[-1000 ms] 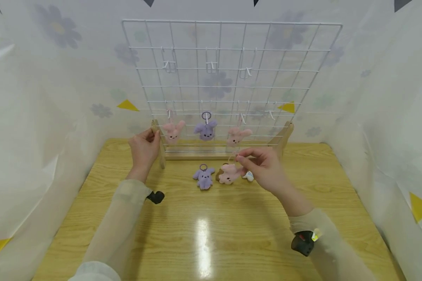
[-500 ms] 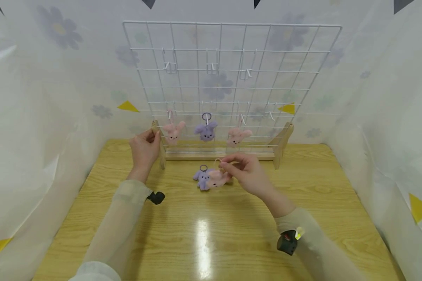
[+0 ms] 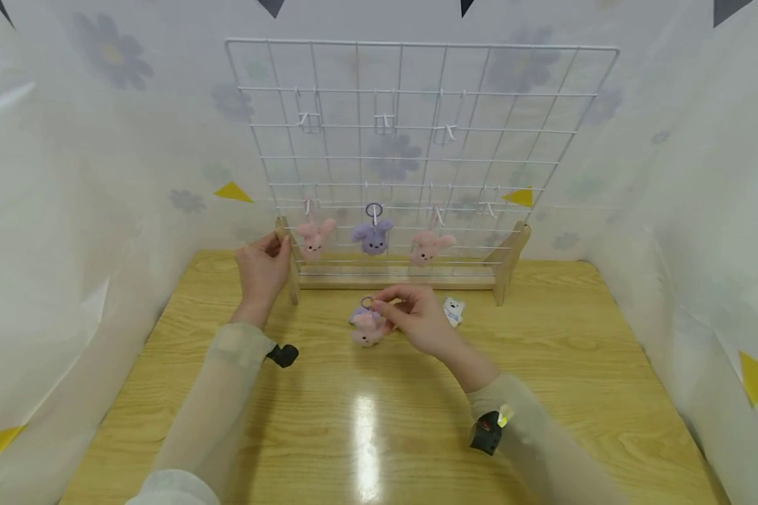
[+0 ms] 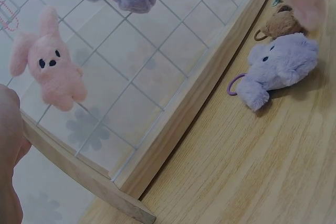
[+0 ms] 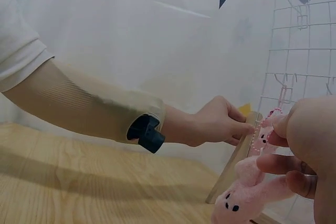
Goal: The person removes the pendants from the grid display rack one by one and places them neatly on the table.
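My right hand (image 3: 417,319) pinches the beaded chain (image 5: 254,142) of a pink plush bunny keychain (image 3: 368,332), which dangles above the table. The bunny partly covers a purple plush keychain (image 4: 283,62) with a purple ring, lying on the wood. Behind that one is a brown plush keychain (image 4: 283,23), concealed in the head view. At the rack's left end, my left hand (image 3: 262,272) pinches the upper part of the wooden stand leg (image 3: 293,280). Along the lower hooks hang a pink bunny (image 3: 314,243), a purple plush (image 3: 373,240) and another pink bunny (image 3: 425,249).
A white wire grid rack (image 3: 422,45) stands at the table's back. Three upper hooks (image 3: 384,123) and a lower right hook (image 3: 489,210) carry nothing. A small white bear keychain (image 3: 453,312) lies right of my right hand. The wooden table (image 3: 278,435) extends toward me.
My right hand has moved left with the pink bunny, from in front of the brown plush to in front of the purple one. The white bear has come into fuller view. My left hand stays put.
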The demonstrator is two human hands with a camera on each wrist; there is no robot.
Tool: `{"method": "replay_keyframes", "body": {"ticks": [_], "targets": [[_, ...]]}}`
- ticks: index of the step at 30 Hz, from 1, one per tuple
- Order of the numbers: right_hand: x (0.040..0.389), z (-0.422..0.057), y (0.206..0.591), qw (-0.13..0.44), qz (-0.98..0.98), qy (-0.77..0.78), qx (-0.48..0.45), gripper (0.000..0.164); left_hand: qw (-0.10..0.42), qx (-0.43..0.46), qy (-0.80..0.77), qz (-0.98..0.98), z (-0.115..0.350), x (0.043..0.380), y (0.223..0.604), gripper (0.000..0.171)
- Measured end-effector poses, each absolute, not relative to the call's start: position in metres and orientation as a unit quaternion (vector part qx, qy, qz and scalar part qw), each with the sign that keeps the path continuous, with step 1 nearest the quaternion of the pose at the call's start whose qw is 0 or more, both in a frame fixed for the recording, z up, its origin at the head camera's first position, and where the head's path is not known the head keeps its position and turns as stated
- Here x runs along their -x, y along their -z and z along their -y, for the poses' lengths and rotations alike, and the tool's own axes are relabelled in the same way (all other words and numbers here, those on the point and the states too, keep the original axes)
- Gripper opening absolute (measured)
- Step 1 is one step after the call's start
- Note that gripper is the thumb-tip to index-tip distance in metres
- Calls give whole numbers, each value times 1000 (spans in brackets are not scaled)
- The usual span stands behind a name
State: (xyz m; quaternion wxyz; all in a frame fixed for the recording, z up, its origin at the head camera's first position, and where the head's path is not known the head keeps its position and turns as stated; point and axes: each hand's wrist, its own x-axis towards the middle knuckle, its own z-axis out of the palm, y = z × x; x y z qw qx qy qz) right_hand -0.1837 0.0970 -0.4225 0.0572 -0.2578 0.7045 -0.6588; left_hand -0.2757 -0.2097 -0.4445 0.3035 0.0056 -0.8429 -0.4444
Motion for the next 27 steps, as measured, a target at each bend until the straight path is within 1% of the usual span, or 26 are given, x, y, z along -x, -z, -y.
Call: {"method": "replay_keyframes", "body": {"ticks": [9, 13, 18, 27], "targets": [[183, -77, 436, 80, -706, 658, 248, 12, 304, -8, 441, 845, 210, 276, 445, 23], [183, -69, 439, 97, -704, 654, 258, 15, 300, -8, 444, 844, 210, 276, 445, 24], [183, -58, 443, 110, -704, 648, 269, 14, 300, -9, 443, 845, 210, 276, 445, 23], [181, -42, 447, 130, -710, 639, 265, 15, 314, -2, 442, 840, 210, 277, 446, 23]]}}
